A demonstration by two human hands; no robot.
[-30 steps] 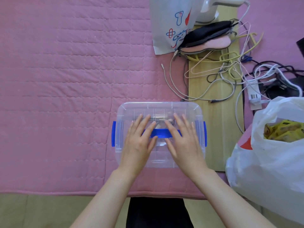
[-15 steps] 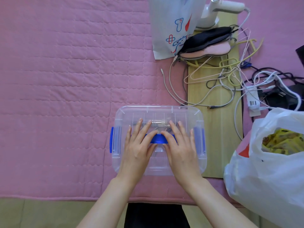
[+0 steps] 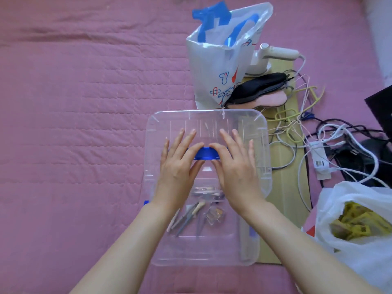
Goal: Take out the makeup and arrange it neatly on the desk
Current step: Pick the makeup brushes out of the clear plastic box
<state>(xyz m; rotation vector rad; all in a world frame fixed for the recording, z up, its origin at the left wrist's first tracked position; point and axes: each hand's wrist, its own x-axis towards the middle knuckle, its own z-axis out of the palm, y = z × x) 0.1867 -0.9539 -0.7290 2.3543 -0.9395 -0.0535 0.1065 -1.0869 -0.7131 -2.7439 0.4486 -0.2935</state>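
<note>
A clear plastic storage box (image 3: 199, 251) sits on the pink quilt (image 3: 74, 124) in front of me. Its clear lid (image 3: 207, 124) is raised off the box and tilted, and covers the far half. My left hand (image 3: 178, 166) and my right hand (image 3: 235, 166) lie side by side on the lid, fingers spread and thumbs hooked at its blue handle (image 3: 206, 154). In the uncovered near half of the box lie several slim makeup brushes and pencils (image 3: 188, 217) and a small clear case (image 3: 214, 215).
A white printed plastic bag (image 3: 216, 60) stands just behind the lid. To the right, a wooden board (image 3: 286, 187) carries eye masks (image 3: 261, 88), a white appliance (image 3: 273, 54) and tangled cables (image 3: 339, 145). A white bag of yellow items (image 3: 360, 225) sits near right.
The lid was shut on the box with my hands flat on top. Now it is lifted off and raised, and the inside of the box shows. The view has shifted closer.
</note>
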